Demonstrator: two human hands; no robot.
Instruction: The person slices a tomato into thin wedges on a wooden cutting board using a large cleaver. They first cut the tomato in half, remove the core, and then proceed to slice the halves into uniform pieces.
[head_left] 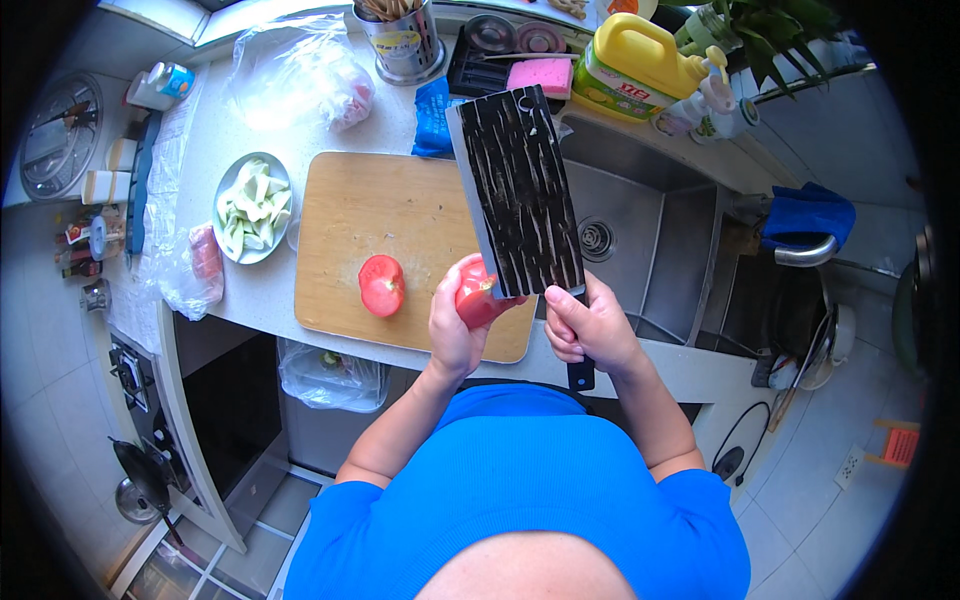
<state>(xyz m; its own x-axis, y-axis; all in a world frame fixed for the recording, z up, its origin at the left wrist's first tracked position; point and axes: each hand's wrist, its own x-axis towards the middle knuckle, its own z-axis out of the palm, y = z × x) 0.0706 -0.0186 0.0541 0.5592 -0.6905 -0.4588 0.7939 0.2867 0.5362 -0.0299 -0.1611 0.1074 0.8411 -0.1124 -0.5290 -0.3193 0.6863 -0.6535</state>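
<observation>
My left hand (455,325) is closed around a piece of tomato (476,296), held above the right part of the wooden cutting board (330,225). A broad black cleaver (518,190) is in my right hand (595,325), fingers wrapped near the base of its black handle. The blade points away from me, and its lower corner meets or overlaps the tomato near the stem end; exact contact is hidden behind the blade. Another tomato half (381,286) lies on the board, left of my left hand, its cut face showing.
A bowl of pale green sliced vegetable (254,208) stands left of the board. Behind are a clear plastic bag (300,75) and a chopstick holder (400,42). The steel sink (640,190) is at right, a yellow jug (630,65) behind it. A lined bin (332,375) hangs below the counter edge.
</observation>
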